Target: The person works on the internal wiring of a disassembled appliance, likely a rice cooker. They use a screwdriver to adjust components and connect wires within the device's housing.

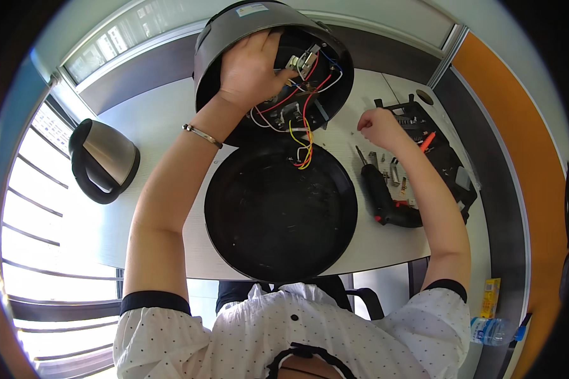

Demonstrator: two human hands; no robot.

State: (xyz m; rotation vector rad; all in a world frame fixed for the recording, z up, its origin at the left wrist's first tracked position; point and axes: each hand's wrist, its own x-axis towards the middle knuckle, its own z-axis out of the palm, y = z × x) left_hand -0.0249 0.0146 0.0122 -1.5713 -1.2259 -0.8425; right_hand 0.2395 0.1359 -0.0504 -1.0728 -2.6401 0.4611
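Observation:
My left hand [250, 72] reaches inside an upturned dark appliance housing [212, 44] at the top centre, fingers bent against its interior, holding it. Red, blue, white and yellow wires [306, 136] run inside the housing and down to a round black pan-like part [278, 215] lying below it. My right hand [376, 129] hovers at the right of the housing with curled fingers, above the edge of a black open tool case [452, 164]; what it holds, if anything, is hidden. A black electric screwdriver [382, 196] lies below it among small metal pieces [395, 170].
A steel and black kettle [104, 161] stands at the left of the pale desk [158, 114]. Low partitions and an orange panel [499, 95] border the desk. At the lower right are a water bottle [493, 331] and a yellow box [490, 297]. A barred window is at left.

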